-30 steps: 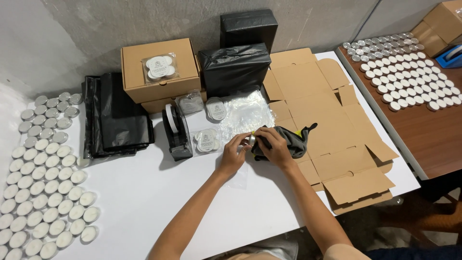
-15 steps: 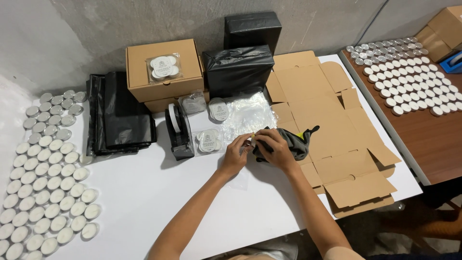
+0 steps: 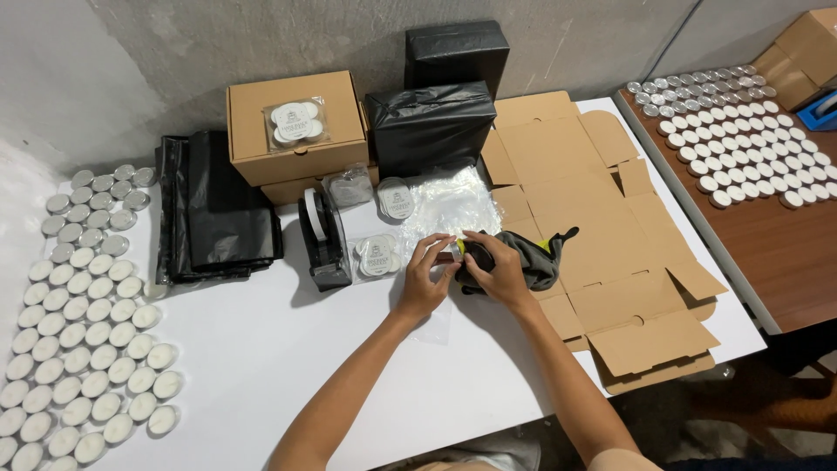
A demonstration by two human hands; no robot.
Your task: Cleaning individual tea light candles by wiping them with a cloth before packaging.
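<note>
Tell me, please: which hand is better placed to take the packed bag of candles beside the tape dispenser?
Probably the left hand: the packed bag of candles lies just to its left by the tape dispenser, while the right hand rests farther away on the dark cloth.

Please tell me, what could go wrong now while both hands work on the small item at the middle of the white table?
1. The left hand and right hand pinch a small round item above a clear plastic bag; it might slip and roll.
2. The tape dispenser stands close to the left hand; a sideways move could knock it.
3. The tealight rows lie near the table edge and could be swept off.
</note>
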